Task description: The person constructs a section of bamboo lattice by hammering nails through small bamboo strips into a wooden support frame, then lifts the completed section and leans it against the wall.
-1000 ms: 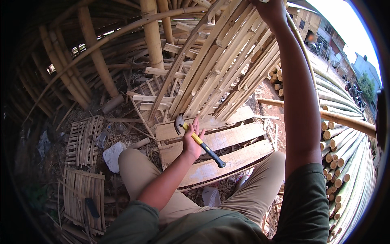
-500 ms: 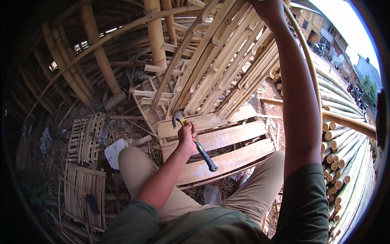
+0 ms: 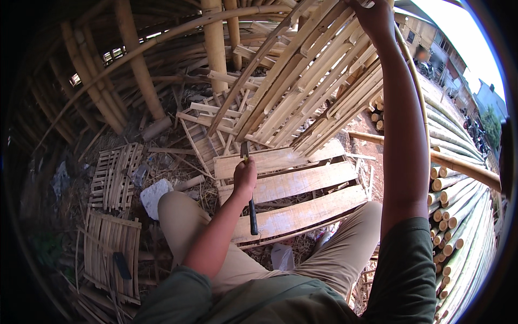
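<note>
My left hand (image 3: pixel 245 175) is closed round a claw hammer (image 3: pixel 253 220), gripping it near the head. Its dark handle end points toward me, over the low plank bench (image 3: pixel 305 181) between my knees. Stretched up to the top edge of the view, my right hand (image 3: pixel 376 17) grips the upper end of a slatted bamboo panel (image 3: pixel 305 81). The fingertips are partly cut off there. The panel leans away at a slant, its long split slats running down to the far edge of the bench.
At the right lies a large stack of bamboo poles (image 3: pixel 458 232). A pale block (image 3: pixel 156 198) sits by my left knee. Two small slatted panels (image 3: pixel 115 175) lie at the left, with a dark blade-like object (image 3: pixel 122 265) on the nearer one. Bamboo posts (image 3: pixel 139 65) stand behind.
My left hand has turned the hammer, so its handle now hangs nearly straight toward me and its head points away. My right hand keeps hold of the panel. The whole view has shifted slightly.
</note>
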Motion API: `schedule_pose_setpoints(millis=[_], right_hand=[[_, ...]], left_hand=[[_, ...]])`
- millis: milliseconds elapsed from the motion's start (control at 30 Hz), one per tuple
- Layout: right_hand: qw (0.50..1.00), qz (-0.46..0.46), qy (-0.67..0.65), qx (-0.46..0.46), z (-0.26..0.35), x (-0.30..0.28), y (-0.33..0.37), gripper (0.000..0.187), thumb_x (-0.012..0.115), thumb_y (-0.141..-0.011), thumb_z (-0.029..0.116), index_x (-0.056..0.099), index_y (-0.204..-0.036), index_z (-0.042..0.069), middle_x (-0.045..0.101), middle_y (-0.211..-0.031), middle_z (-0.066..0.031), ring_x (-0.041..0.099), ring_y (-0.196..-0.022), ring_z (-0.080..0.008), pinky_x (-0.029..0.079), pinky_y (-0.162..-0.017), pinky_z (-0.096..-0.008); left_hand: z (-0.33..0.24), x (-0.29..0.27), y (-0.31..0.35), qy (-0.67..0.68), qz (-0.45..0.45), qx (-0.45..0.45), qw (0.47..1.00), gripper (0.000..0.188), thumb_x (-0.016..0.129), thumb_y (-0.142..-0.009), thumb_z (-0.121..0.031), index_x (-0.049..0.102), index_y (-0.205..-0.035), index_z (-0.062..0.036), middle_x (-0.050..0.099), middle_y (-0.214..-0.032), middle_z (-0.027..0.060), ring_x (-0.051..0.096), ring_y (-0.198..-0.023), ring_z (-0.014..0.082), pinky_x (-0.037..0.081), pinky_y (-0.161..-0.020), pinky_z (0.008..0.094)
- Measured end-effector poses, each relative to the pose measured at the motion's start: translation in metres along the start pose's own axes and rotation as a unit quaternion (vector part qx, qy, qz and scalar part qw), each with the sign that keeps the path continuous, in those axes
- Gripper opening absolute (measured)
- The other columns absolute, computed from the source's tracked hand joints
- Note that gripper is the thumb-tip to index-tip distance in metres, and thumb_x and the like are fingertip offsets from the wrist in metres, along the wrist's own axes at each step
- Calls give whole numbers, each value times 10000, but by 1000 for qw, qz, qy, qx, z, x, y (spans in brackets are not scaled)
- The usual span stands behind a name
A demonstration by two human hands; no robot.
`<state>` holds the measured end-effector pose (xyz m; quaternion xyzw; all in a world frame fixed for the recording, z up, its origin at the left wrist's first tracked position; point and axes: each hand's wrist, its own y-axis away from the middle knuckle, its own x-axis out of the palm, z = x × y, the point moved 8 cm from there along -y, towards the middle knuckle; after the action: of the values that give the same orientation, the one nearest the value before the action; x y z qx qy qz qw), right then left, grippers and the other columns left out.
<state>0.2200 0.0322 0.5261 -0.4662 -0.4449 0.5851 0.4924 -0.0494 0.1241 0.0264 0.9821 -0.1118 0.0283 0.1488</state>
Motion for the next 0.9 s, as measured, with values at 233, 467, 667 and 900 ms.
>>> schedule_pose_setpoints(millis=[233, 467, 667, 900], right_hand=[[999, -2, 37, 21, 9, -8, 5, 521, 814, -716, 271, 572, -1100, 14, 644, -974, -198, 617, -957, -347, 477, -833, -425], [998, 44, -45, -11, 64, 14, 20, 575, 815, -726, 243, 527, -1156, -9, 614, -1078, -276, 565, -1079, -438, 463, -881, -462], [992, 26, -92, -88, 133, 39, 41, 558, 794, -731, 166, 525, -1171, -48, 586, -1146, -278, 551, -1076, -463, 446, -918, -494], [982, 113, -132, -78, 187, 74, 70, 520, 748, -760, 168, 517, -1185, -23, 578, -1156, -251, 560, -1039, -460, 461, -883, -508]], left_hand=[[-52, 12, 45, -110, 52, 195, 973, 355, 722, -807, -232, 497, -593, -59, 501, -519, -1, 447, -453, 112, 364, -459, 297], [-148, -61, 89, -108, -133, 501, 848, 442, 692, -886, -162, 380, -586, -71, 384, -513, -24, 346, -479, 62, 272, -455, 281], [-165, -129, 78, -15, -182, 525, 831, 161, 679, -915, -152, 564, -925, -39, 514, -772, -29, 394, -643, 24, 340, -607, 174], [-163, -147, 60, -67, -134, 452, 879, 470, 717, -885, -187, 562, -1301, -31, 454, -671, -90, 353, -584, 2, 293, -549, 172]])
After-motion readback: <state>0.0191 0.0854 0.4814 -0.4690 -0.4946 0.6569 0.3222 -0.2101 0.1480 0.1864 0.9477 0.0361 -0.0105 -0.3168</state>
